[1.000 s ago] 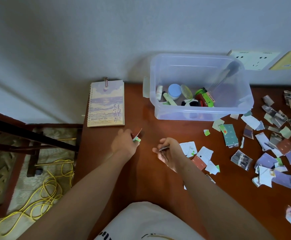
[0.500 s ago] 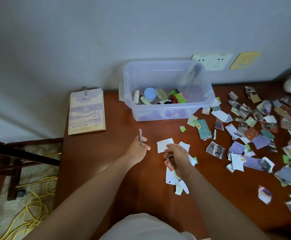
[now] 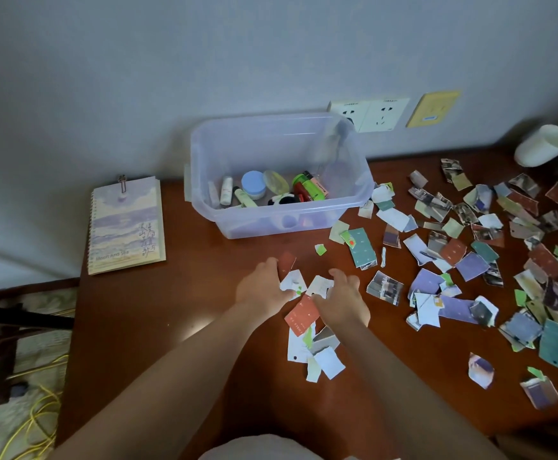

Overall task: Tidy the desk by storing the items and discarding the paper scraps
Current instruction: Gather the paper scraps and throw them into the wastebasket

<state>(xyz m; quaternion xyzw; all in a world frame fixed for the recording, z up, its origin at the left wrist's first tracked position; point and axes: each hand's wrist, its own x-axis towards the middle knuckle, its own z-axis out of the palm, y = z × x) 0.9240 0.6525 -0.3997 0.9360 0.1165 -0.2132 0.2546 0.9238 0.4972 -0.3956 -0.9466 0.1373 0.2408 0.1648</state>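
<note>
A clear box (image 3: 219, 216) stands at the back of the surface (image 3: 138, 327), against the wall. In it lie a white tube (image 3: 226, 190), a blue-lidded jar (image 3: 253, 184), a pale yellow disc (image 3: 276, 182), green and red items (image 3: 307, 188) whose label is too small to read, and a black-and-white thing (image 3: 283, 199).

Both hands are low over a small pile (image 3: 329, 361) of scraps in front of the box, close together but not touching. The left hand (image 3: 264, 288) rests on a white scrap (image 3: 292, 281), with a dark red scrap (image 3: 287, 262) at its fingertips; whether it pinches either I cannot tell. The right hand (image 3: 344, 302) lies with fingers spread and relaxed on the pile, beside an orange card (image 3: 302, 315).

Many more scraps (image 3: 471, 265) are strewn over the right half of the surface, a teal card (image 3: 360, 249) among them, near the box. A white cup (image 3: 543, 146) lies tilted in the far right corner.

Left of the box lies a spiral notebook (image 3: 126, 224) with a clip (image 3: 122, 184) at its top; its cover reads "Moon And Sea" beside vertical characters. On the wall are sockets (image 3: 369, 114) and a yellow plate (image 3: 432, 109). A yellow cable (image 3: 39, 426) curls on the floor at left.
</note>
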